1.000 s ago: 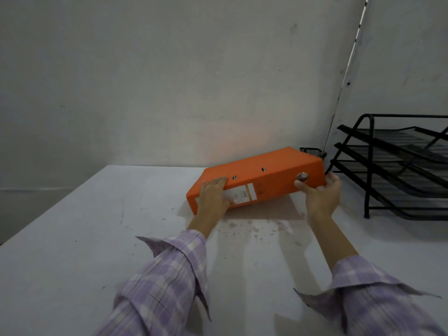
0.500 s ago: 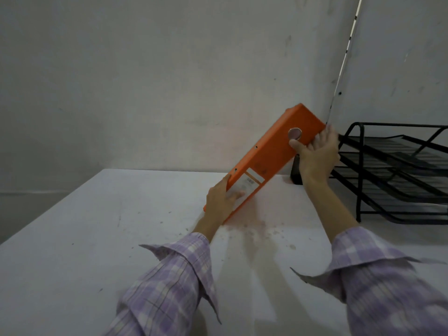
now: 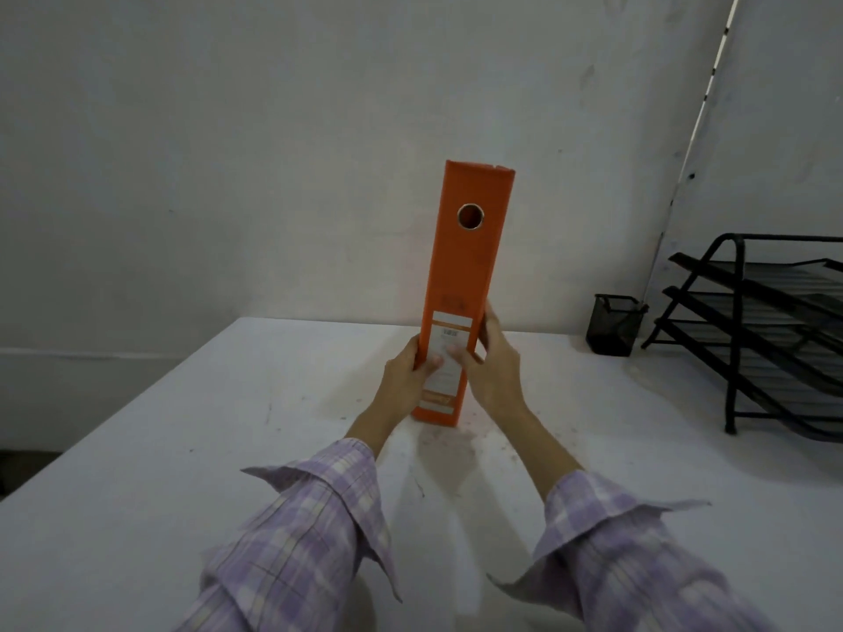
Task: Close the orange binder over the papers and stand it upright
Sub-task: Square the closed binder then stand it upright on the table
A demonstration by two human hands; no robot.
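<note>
The orange binder (image 3: 470,266) stands upright on the white table (image 3: 182,449), closed, its spine facing me with a round finger hole near the top and a white label low down. My left hand (image 3: 408,376) grips its lower left side, thumb across the label. On the lower right side, my right hand (image 3: 490,364) clasps it, thumb also on the label. The papers inside are hidden.
A small black mesh pen cup (image 3: 613,323) stands at the back right by the wall. A black wire letter tray rack (image 3: 766,330) with three tiers fills the far right. The grey wall rises just behind the binder. Specks of dirt lie on the table.
The binder went from lying flat, to tilted with its right end raised, to standing upright on its bottom edge. My right hand slid from the top end down to the lower spine.
</note>
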